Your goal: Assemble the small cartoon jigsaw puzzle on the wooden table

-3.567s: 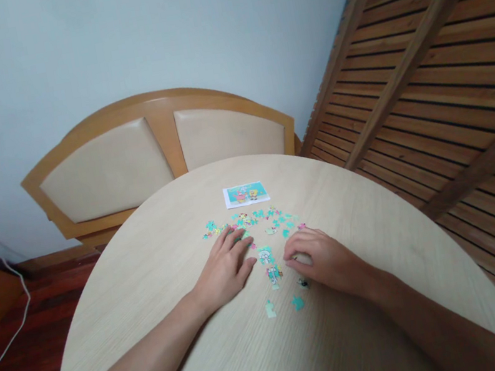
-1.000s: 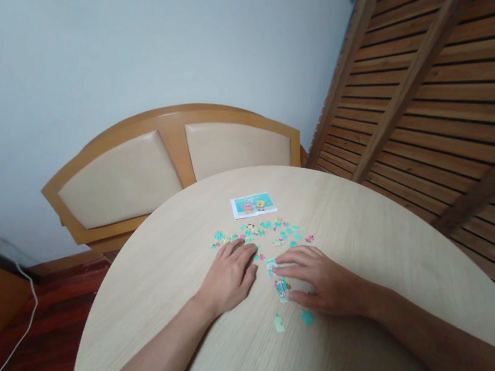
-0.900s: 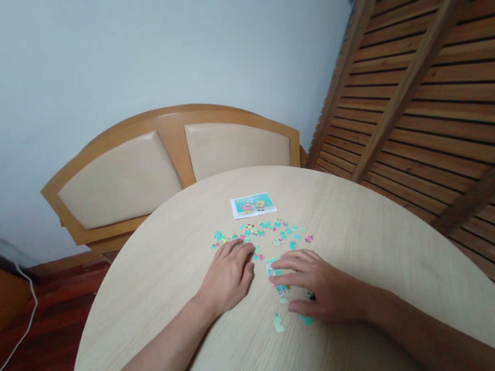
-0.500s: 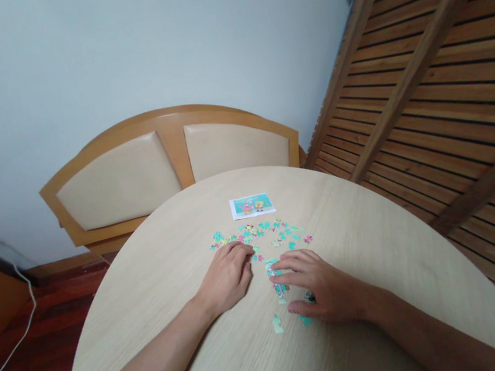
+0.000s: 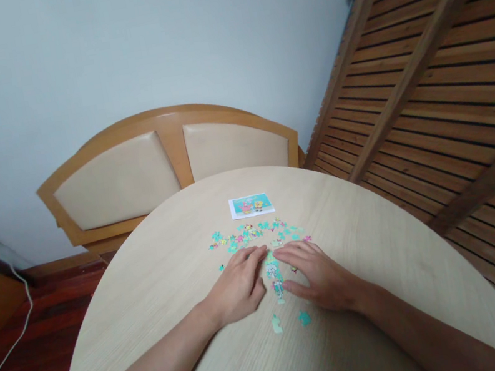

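Observation:
A narrow joined strip of jigsaw puzzle (image 5: 274,279), with a pale cartoon figure on it, lies flat between my two hands. My left hand (image 5: 240,283) rests on the table just left of it, fingers stretched towards its far end and thumb apart. My right hand (image 5: 314,272) is on the other side, its fingertips at the strip's far end and its thumb beside the lower part. Any piece under the fingertips is hidden. Closer to me lie a pale green puzzle piece (image 5: 276,324) and a teal puzzle piece (image 5: 304,317).
Beyond my hands spreads a scatter of loose puzzle pieces (image 5: 241,236), teal, pink and yellow. Behind them lies a picture card (image 5: 251,205). The round table (image 5: 200,358) stands before a padded wooden headboard (image 5: 170,119), with a slatted wooden panel (image 5: 446,70) leaning at the right.
Both hands have moved to the strip's far end, the left one also shifting right. More of the strip and the teal piece show now. A small piece has come into view left of my left hand.

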### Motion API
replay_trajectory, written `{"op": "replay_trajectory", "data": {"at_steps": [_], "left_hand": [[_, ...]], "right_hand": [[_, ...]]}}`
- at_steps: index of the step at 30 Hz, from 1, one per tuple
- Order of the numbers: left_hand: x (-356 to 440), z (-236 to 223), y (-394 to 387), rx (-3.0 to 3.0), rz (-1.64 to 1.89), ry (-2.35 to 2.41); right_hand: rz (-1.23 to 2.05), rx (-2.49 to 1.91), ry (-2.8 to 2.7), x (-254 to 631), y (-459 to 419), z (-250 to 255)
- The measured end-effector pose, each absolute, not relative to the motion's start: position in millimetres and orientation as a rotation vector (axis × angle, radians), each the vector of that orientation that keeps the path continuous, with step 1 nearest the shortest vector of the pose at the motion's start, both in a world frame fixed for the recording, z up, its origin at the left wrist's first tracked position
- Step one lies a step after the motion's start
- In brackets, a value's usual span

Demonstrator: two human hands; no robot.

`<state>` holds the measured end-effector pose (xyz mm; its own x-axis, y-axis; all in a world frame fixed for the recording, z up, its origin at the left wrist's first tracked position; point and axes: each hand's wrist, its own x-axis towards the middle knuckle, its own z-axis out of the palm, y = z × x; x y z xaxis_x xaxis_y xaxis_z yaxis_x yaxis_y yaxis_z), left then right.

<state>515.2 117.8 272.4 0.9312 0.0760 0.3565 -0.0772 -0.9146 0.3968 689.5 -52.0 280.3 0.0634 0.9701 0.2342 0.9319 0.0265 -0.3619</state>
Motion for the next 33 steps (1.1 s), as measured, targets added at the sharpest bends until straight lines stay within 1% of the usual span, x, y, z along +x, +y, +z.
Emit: {"op": "replay_trajectory", "data": {"at_steps": [7,12,19,23,27,33], "left_hand": [[513.0,281.1,113.2,2.699,0.525,-0.078],[511.8,289.7,107.2,2.761,0.455,-0.306],[507.4,286.2,111.6,2.803,0.368,-0.289],[505.9,284.2,113.3,2.795,0.363,-0.283],[506.4,284.9,113.5,2.803,0.347,-0.302],[506.2,284.9,114.5,2.814,0.324,-0.302]], "right_hand": [[0.049,-1.986,-1.822,691.7,-48.4,281.1],[0.160,-1.932,-1.932,697.0,-44.1,282.7],[0.081,-1.929,-1.865,712.5,-47.2,279.5],[0.155,-1.820,-1.837,717.3,-52.7,276.7],[0.116,-1.844,-1.738,714.5,-52.5,273.8],[0.121,-1.792,-1.756,712.8,-53.2,271.0]]}}
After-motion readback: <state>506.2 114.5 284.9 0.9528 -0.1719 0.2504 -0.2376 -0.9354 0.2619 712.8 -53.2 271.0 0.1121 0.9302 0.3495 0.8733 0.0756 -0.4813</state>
